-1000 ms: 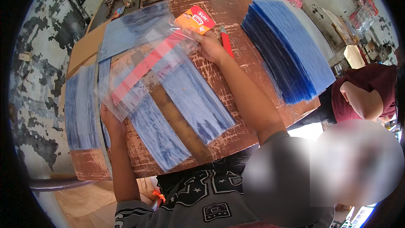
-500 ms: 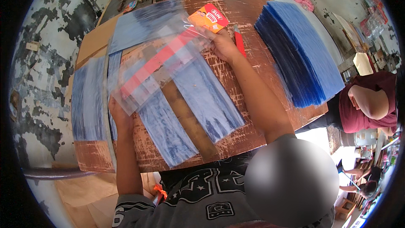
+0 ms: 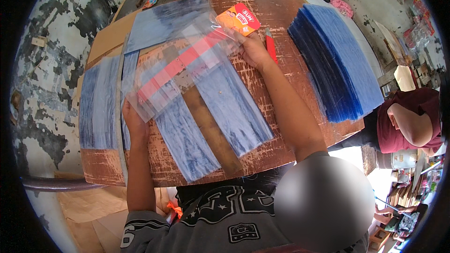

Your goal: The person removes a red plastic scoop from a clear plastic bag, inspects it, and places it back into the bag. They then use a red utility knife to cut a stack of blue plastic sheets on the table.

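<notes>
Between my two hands stretches a long clear plastic strip with a red band (image 3: 171, 69), held slantwise above the table. My left hand (image 3: 136, 118) grips its lower left end with closed fingers. At the upper right end my right hand (image 3: 254, 49) pinches the plastic beside an orange and red printed card (image 3: 239, 19). Whether the card is fixed to the strip I cannot tell. Beneath lie two stacks of bluish clear plastic sheets, a left one (image 3: 190, 140) and a right one (image 3: 236, 112), with a worn brown strip (image 3: 212, 131) between them. A red cutter knife (image 3: 271, 48) lies right of my right hand.
A tall stack of blue plastic sheets (image 3: 342, 65) stands on the scratched brown table (image 3: 300, 143) at right. More sheets (image 3: 99, 107) lie at left beside a long narrow bar (image 3: 119, 126), others (image 3: 168, 21) at the far side. A person in a maroon shirt (image 3: 422, 112) is at right.
The view has shifted slightly, so the table and stacks sit a little differently in the picture. Both hands keep hold of the plastic strip, with little movement.
</notes>
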